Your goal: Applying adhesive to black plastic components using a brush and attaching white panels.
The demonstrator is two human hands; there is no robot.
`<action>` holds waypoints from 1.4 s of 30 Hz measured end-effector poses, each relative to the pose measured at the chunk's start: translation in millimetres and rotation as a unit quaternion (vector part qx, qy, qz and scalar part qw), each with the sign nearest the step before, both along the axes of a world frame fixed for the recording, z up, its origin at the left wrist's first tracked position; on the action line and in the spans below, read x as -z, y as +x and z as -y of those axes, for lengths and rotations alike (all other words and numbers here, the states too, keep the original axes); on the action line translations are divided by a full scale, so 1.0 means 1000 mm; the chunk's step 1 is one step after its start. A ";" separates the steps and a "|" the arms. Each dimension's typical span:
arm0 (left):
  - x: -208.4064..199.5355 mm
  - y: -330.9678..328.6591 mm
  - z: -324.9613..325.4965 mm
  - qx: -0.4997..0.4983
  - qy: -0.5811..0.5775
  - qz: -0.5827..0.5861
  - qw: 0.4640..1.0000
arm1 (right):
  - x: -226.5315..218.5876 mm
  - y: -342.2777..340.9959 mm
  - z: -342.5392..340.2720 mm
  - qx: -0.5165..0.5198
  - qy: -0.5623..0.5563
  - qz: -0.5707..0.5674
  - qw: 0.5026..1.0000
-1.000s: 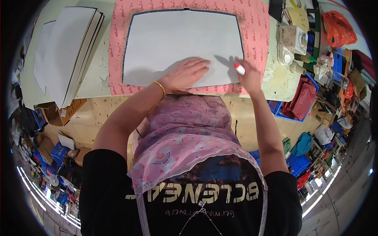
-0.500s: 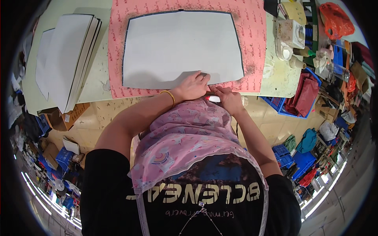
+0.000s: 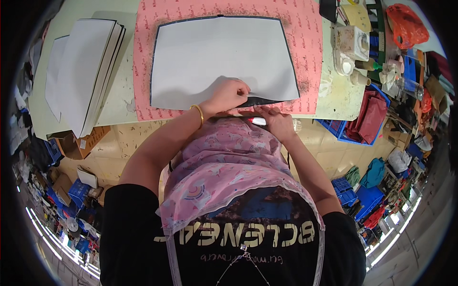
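Observation:
A large white panel (image 3: 224,57) with dark edges lies flat on a pink printed sheet (image 3: 310,62). My left hand (image 3: 231,94) is closed at the panel's near edge, right of its middle, and pinches the white layer up. A strip of dark surface (image 3: 260,101) shows under the raised part. My right hand (image 3: 279,123) is just in front of that edge, fingers curled round a small white tool with a red end (image 3: 258,121). Its kind I cannot make out. The right fingertips reach close to the dark strip; whether they touch it is hard to see.
A stack of white, dark-edged panels (image 3: 90,71) stands on the table's left side. At the right are a stained white container (image 3: 352,42), small bottles and a red plastic bag (image 3: 405,26). A blue crate (image 3: 350,132) with dark red pieces sits beyond the table's right front edge.
My left hand has gone from lying on the near edge to a closed pinch, slightly farther left. The white layer there has lifted and shows the dark strip. My right hand has barely moved.

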State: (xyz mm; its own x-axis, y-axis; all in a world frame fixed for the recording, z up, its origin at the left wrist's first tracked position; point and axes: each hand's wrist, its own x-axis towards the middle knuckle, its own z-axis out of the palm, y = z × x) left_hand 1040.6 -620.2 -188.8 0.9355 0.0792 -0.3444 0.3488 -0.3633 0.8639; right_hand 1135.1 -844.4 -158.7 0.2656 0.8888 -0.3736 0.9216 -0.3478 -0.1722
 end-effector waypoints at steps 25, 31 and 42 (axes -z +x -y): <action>0.024 0.018 0.047 0.251 0.101 0.217 0.938 | 0.015 0.079 0.034 0.068 0.142 0.039 0.987; 0.025 -0.033 -0.024 0.043 0.406 0.152 0.900 | 0.000 0.052 0.050 0.112 -0.037 0.057 0.991; 0.019 -0.174 -0.061 -0.174 0.387 0.055 0.904 | -0.080 0.090 -0.105 0.326 -0.014 -0.246 0.913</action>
